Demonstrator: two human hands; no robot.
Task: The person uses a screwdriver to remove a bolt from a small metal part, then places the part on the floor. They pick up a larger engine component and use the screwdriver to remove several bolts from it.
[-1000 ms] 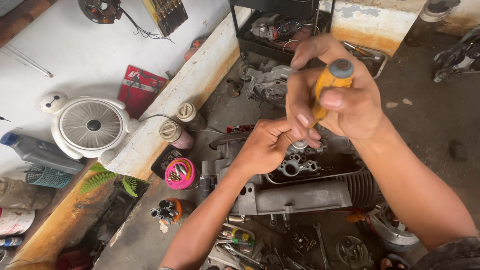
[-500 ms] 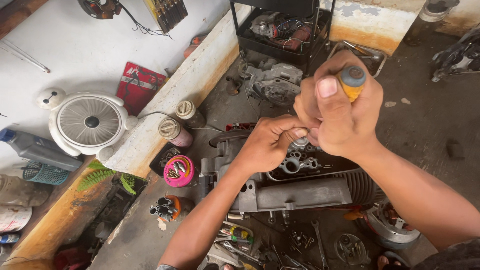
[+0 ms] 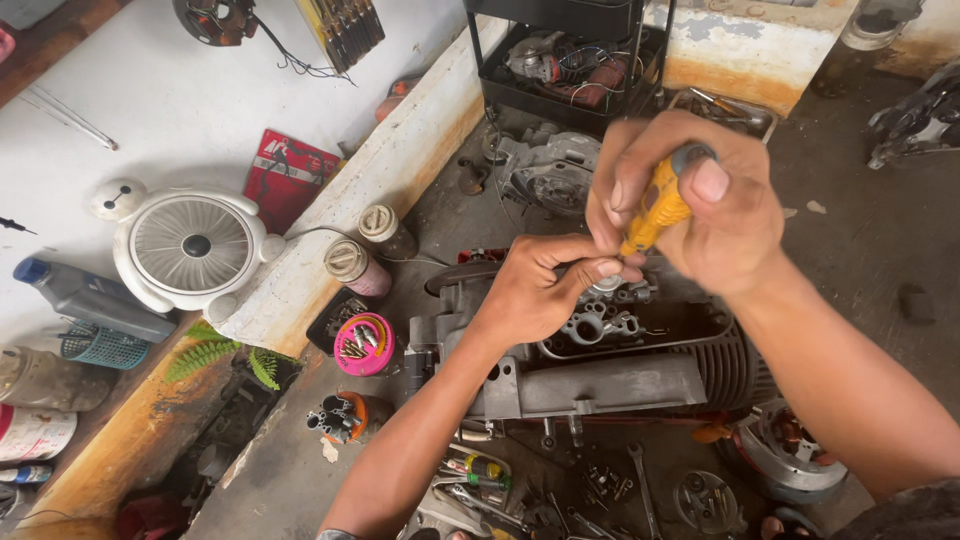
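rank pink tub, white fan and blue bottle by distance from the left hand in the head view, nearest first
From the left hand:
1. pink tub, just to its left on the floor.
2. white fan, farther left by the wall.
3. blue bottle, far left, beyond the fan.

The screwdriver [image 3: 660, 205] in the right hand's grip [image 3: 700, 210] has a yellow handle with a grey cap. Below the left hand's grip [image 3: 540, 290], the engine block [image 3: 600, 380] is dull grey metal. Left of that grip sit a pink round tin [image 3: 363, 344] and a white fan [image 3: 192, 245] with a finely slatted grille; beyond the fan lies a red packet [image 3: 290, 170].
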